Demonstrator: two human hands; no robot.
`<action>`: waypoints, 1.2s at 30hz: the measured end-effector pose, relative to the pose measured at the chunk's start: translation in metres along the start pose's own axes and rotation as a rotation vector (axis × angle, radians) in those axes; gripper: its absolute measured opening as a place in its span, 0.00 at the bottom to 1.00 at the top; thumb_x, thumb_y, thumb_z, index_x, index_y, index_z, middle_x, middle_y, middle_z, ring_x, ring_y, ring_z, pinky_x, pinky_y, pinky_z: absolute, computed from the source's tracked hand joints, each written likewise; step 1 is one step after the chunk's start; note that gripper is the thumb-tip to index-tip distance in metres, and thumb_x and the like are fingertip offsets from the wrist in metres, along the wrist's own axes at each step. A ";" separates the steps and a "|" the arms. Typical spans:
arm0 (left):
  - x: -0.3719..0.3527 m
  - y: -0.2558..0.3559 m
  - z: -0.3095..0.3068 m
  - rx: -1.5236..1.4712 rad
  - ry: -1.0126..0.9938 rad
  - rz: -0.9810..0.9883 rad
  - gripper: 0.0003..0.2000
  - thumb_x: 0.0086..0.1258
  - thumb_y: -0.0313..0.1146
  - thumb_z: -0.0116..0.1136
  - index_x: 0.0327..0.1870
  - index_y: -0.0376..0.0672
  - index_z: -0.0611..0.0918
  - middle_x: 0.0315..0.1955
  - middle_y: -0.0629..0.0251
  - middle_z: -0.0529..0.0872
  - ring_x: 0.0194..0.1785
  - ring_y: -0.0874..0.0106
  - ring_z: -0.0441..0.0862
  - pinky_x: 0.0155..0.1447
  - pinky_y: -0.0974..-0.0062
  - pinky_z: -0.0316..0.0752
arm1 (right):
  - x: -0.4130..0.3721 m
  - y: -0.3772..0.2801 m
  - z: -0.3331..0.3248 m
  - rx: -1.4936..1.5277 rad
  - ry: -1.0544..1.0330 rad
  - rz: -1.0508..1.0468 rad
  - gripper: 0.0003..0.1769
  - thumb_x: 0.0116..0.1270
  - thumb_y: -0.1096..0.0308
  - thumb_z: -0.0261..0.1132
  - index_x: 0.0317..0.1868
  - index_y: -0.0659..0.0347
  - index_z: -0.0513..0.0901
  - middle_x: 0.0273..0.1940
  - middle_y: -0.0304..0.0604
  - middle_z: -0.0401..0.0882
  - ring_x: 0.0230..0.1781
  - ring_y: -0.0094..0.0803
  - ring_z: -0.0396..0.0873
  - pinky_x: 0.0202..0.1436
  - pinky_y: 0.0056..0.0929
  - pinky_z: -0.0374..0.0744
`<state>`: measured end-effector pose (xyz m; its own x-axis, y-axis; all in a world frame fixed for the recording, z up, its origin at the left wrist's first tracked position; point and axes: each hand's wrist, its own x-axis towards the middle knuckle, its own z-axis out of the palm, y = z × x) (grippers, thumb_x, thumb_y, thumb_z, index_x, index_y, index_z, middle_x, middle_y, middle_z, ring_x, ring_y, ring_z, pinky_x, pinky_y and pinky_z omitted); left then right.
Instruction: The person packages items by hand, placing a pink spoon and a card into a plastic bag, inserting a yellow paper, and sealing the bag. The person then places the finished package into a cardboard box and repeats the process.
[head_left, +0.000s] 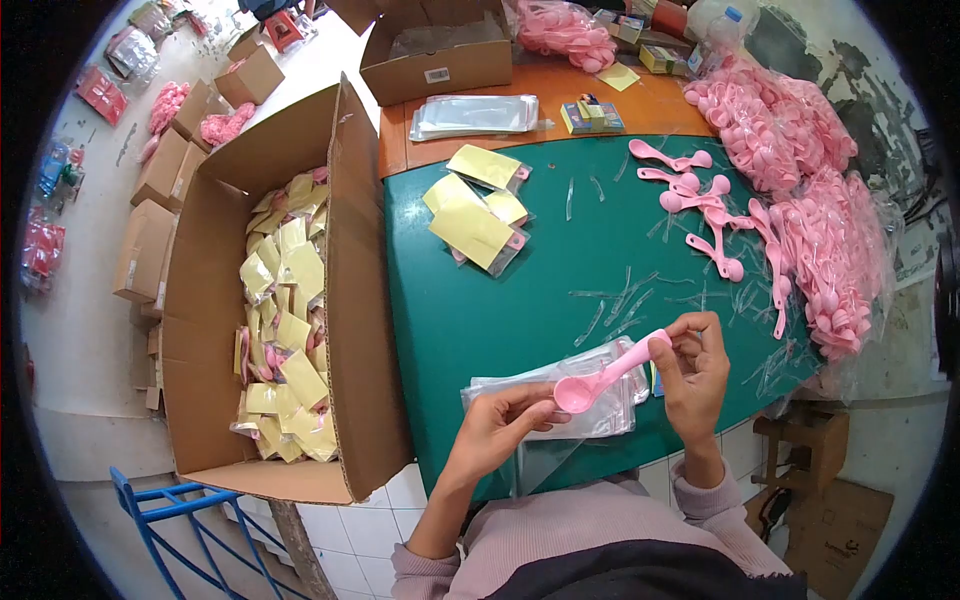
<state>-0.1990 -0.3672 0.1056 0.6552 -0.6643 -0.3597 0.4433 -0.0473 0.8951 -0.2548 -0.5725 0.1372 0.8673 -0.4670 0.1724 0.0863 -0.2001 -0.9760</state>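
Note:
A pink spoon [612, 375] is held between both hands above a stack of clear plastic bags [600, 415] near the table's front edge. My right hand [697, 375] pinches its handle end at the upper right. At the bowl end, my left hand [508, 425] has its thumb and fingers against the spoon's rim. Loose pink spoons [700, 200] lie on the right of the green table [480, 330], beside bags full of pink spoons [830, 260]. Packed pouches with yellow cards [470, 230] rest at the table's back left.
Left of the table stands a large open carton [370, 300] holding many yellow-card pouches [290, 320]. Behind are a clear bag stack [475, 117], a small card stack [592, 117] and another carton [435, 70]. Thin plastic strips [625, 300] are scattered on the table. A blue metal frame [190, 510] stands lower left.

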 end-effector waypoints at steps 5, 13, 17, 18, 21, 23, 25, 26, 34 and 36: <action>0.002 -0.011 0.001 0.073 0.058 0.040 0.13 0.68 0.31 0.54 0.49 0.35 0.79 0.37 0.63 0.84 0.37 0.79 0.80 0.43 0.80 0.77 | 0.001 0.004 -0.002 -0.063 -0.111 0.021 0.12 0.60 0.72 0.64 0.40 0.65 0.71 0.36 0.41 0.75 0.37 0.24 0.75 0.42 0.21 0.72; -0.001 -0.010 0.005 0.154 0.138 0.054 0.12 0.66 0.30 0.55 0.47 0.34 0.81 0.35 0.63 0.85 0.37 0.80 0.80 0.41 0.81 0.77 | 0.016 -0.016 -0.001 -0.528 -0.450 -0.317 0.10 0.51 0.66 0.69 0.34 0.57 0.82 0.54 0.44 0.71 0.60 0.45 0.61 0.61 0.42 0.62; -0.004 -0.008 0.006 0.192 0.149 0.050 0.12 0.66 0.29 0.56 0.47 0.34 0.81 0.34 0.63 0.85 0.36 0.79 0.80 0.42 0.82 0.77 | 0.031 -0.008 -0.013 -0.365 -0.583 -0.281 0.07 0.52 0.65 0.68 0.30 0.57 0.82 0.54 0.43 0.71 0.61 0.45 0.61 0.61 0.43 0.62; -0.004 -0.007 0.006 0.180 0.160 0.053 0.12 0.66 0.30 0.56 0.47 0.35 0.81 0.34 0.63 0.85 0.36 0.80 0.80 0.42 0.82 0.76 | 0.041 -0.006 -0.021 -0.257 -0.613 -0.237 0.06 0.54 0.65 0.67 0.30 0.58 0.82 0.54 0.44 0.71 0.61 0.46 0.62 0.62 0.44 0.62; -0.005 -0.004 0.004 0.200 0.154 0.035 0.11 0.66 0.29 0.56 0.46 0.33 0.81 0.36 0.62 0.84 0.38 0.78 0.80 0.42 0.80 0.77 | 0.081 0.015 -0.057 -0.795 -0.059 -0.153 0.10 0.61 0.66 0.61 0.40 0.62 0.79 0.53 0.50 0.70 0.59 0.46 0.64 0.62 0.40 0.62; -0.006 -0.009 0.002 0.210 0.163 0.040 0.11 0.65 0.29 0.56 0.46 0.33 0.81 0.36 0.62 0.84 0.37 0.78 0.80 0.42 0.80 0.77 | 0.091 0.025 -0.067 -1.613 0.335 -0.378 0.13 0.62 0.66 0.59 0.45 0.63 0.78 0.53 0.52 0.70 0.58 0.45 0.66 0.61 0.38 0.63; -0.002 -0.009 0.002 0.208 0.188 0.050 0.11 0.65 0.29 0.56 0.46 0.33 0.81 0.36 0.62 0.84 0.37 0.78 0.80 0.42 0.80 0.77 | 0.088 0.011 -0.074 -1.384 0.326 -0.409 0.21 0.63 0.66 0.58 0.56 0.64 0.71 0.53 0.55 0.69 0.59 0.42 0.65 0.60 0.36 0.63; -0.002 -0.006 0.003 0.230 0.188 0.063 0.11 0.66 0.30 0.56 0.47 0.35 0.81 0.34 0.63 0.85 0.36 0.79 0.80 0.42 0.81 0.76 | 0.075 0.000 -0.071 -0.965 0.024 -0.377 0.23 0.64 0.67 0.58 0.59 0.63 0.68 0.52 0.52 0.70 0.51 0.35 0.73 0.53 0.32 0.70; 0.003 -0.005 0.005 0.150 0.148 0.093 0.14 0.66 0.29 0.55 0.50 0.34 0.78 0.34 0.61 0.85 0.36 0.78 0.81 0.43 0.80 0.77 | 0.028 -0.014 -0.021 -0.128 -0.262 0.183 0.09 0.59 0.75 0.63 0.42 0.66 0.77 0.26 0.36 0.77 0.27 0.19 0.77 0.30 0.16 0.74; 0.002 0.004 0.009 -0.026 0.191 0.018 0.14 0.64 0.25 0.56 0.50 0.31 0.78 0.33 0.58 0.85 0.36 0.75 0.82 0.43 0.80 0.78 | 0.029 -0.017 -0.023 -0.140 -0.249 0.133 0.08 0.59 0.75 0.63 0.40 0.66 0.77 0.27 0.37 0.77 0.27 0.19 0.77 0.30 0.17 0.74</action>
<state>-0.2011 -0.3755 0.1107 0.7661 -0.5113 -0.3894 0.4449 -0.0155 0.8955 -0.2427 -0.6022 0.1615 0.9614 -0.2751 -0.0105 -0.0894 -0.2757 -0.9571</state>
